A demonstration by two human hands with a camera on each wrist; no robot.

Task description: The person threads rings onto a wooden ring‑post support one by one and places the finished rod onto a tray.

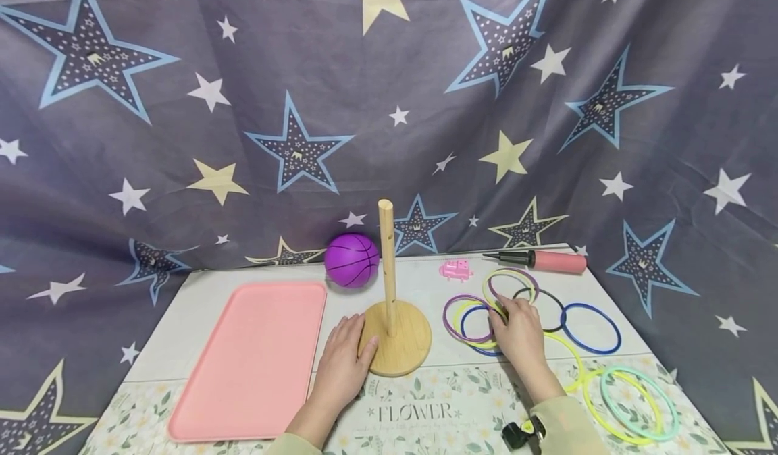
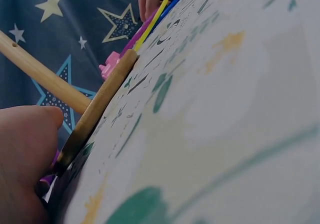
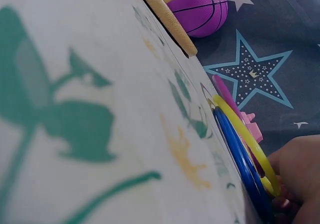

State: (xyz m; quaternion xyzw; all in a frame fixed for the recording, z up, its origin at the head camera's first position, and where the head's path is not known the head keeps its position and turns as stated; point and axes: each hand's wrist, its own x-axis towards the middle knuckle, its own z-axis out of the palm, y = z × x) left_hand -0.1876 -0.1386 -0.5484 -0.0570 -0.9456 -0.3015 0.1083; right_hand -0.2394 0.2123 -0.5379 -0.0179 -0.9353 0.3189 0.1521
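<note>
The left hand (image 1: 344, 357) rests at the left edge of the round wooden base (image 1: 404, 347) of an upright peg (image 1: 387, 266), its fingers extended and its thumb lying over the base. On the right side, the right hand (image 1: 521, 330) reaches among plastic rings, fingers bent, and pinches a yellow ring (image 3: 250, 134). A blue ring (image 3: 235, 144) lies close against that ring in the right wrist view. Overlapping purple ring (image 1: 446, 313) and other yellow and blue rings lie left of the hand. The exact fingertip contact is partly hidden.
A pink tray (image 1: 255, 354) lies at left. A purple ball (image 1: 352, 260), a small pink toy (image 1: 456, 270) and a hand pump (image 1: 550, 261) stand along the back. More rings, including a blue ring (image 1: 618, 330) and a mint ring (image 1: 676, 414), spread at right. A star-patterned curtain (image 1: 419, 151) hangs behind.
</note>
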